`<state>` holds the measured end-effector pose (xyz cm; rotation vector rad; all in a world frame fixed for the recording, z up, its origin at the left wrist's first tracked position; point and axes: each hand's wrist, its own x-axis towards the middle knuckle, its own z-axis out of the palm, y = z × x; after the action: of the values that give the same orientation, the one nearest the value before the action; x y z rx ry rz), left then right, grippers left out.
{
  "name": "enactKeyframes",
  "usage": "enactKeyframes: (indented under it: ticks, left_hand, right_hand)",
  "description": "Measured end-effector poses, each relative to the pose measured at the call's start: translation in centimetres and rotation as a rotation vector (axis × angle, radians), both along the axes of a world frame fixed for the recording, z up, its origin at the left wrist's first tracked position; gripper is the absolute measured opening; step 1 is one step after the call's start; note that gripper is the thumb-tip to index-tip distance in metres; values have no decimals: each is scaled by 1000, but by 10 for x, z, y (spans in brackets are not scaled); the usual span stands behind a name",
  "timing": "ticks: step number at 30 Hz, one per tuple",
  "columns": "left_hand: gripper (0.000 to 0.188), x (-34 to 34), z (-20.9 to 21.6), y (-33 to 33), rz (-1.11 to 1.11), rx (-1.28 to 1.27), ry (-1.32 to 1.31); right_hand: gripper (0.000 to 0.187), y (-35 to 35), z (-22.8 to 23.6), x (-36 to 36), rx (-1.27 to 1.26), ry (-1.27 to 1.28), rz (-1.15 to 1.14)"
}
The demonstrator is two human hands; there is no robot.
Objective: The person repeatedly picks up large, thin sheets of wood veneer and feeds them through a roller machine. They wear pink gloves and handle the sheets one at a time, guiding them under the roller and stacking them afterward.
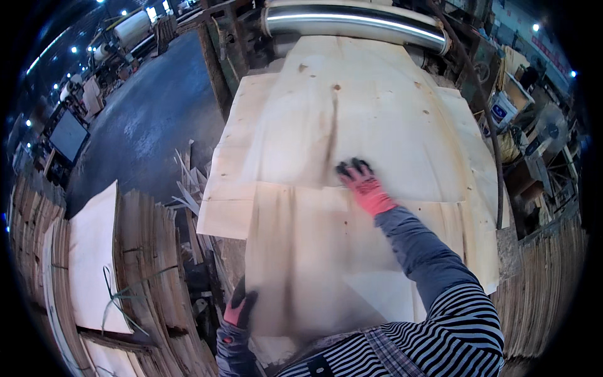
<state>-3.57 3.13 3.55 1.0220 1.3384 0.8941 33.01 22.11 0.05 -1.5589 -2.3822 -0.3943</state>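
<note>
The far veneer [377, 113] is already meeting the twelve-o'clock roller [355, 24]; the near sheet [326, 245] is lying short, right hand [364, 184] splaying at their seam. Can't tell if the seven-o'clock left hand [239, 309] is gripping.

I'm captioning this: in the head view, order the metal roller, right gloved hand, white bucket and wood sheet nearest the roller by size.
1. Wood sheet
2. Metal roller
3. Right gloved hand
4. White bucket

Near wood sheet [317, 257] blurred low down, left sleeve [235, 352] cut off below, bucket label [499, 112] illegible
</note>
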Motion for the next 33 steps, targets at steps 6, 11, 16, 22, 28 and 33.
enactKeyframes:
  ticks: [6, 11, 16, 22, 28, 33]
  left_hand:
    - [81, 6, 15, 48, -20, 680, 892]
    - [79, 129, 74, 98, -549, 1051, 1215]
    - [62, 116, 36, 130, -626, 1238, 1098]
    - [61, 54, 95, 225, -650, 1348, 1283]
    - [45, 35, 14, 329, -656, 1380, 1554]
    - [51, 145, -21, 308, -830, 1455, 1381]
  right_hand:
    - [50, -57, 66, 129, 35, 197, -230]
    - [44, -137, 114, 22, 59, 266, -48]
    - [42, -189, 119, 26, -104, 213, -213]
    - [42, -223, 68, 91, -80, 47, -461]
    - [37, -133, 90, 89, -15, 62, -422]
    - [52, -138, 64, 206, 92, 80, -510]
